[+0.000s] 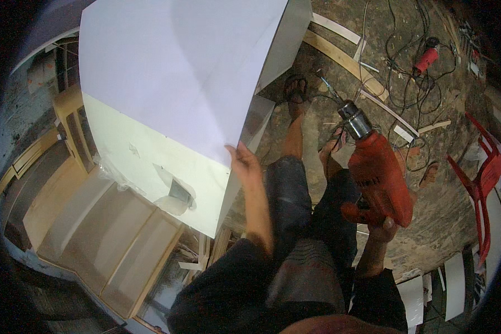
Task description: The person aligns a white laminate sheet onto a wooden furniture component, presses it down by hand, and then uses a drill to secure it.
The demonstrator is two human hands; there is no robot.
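White panel (172, 72), left side | red drill (379, 175), right of the panel, held in mid-air | left hand (245, 163), touching the panel's right edge, cannot tell whether gripping | right hand (383, 231), grasping the drill's rear | drill bit (329, 88), pointing away

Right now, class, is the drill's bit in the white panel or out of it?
Out: the bit shows right to its tip, apart from the white panel; the right hand holds the drill.
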